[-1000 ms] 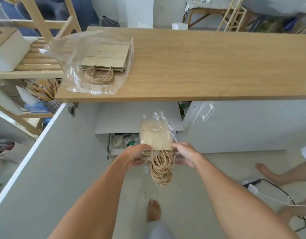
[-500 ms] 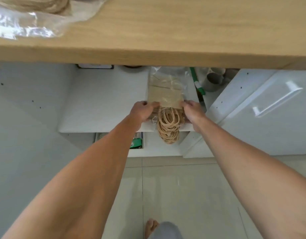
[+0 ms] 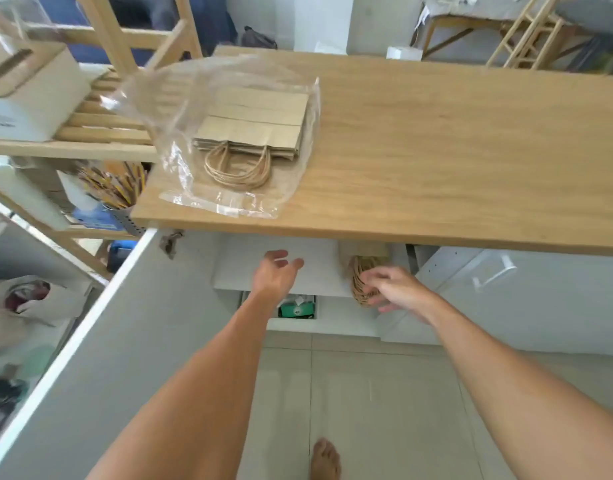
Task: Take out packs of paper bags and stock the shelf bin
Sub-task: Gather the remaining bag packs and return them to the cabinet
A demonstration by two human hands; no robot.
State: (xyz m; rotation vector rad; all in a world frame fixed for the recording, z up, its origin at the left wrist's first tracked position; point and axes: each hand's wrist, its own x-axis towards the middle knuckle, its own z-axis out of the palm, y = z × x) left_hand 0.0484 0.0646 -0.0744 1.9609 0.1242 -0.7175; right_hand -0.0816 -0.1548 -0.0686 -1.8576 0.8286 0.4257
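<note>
One pack of brown paper bags [image 3: 364, 268] lies on the white shelf [image 3: 315, 265] under the wooden counter, its twine handles hanging over the shelf's front edge; the counter hides most of it. My right hand [image 3: 391, 289] is spread just in front of those handles, fingers loose, touching or nearly touching them. My left hand [image 3: 275, 271] hovers open and empty over the bare left part of the shelf. A second pack of paper bags [image 3: 253, 133] rests inside a loose clear plastic wrapper on the wooden counter [image 3: 454, 150] at its left end.
An open white cabinet door [image 3: 101, 341] stands at my left; another white door [image 3: 526, 299] with a handle is at the right. A lower shelf holds a green box [image 3: 296, 308]. A wooden rack [image 3: 101, 129] with a white box stands at far left. My bare foot [image 3: 325, 460] is on the tiled floor.
Both hands held the pack and pushed it onto the shelf. Now the pack lies there, my left hand has let go and drawn left, and my right hand has opened by the handles.
</note>
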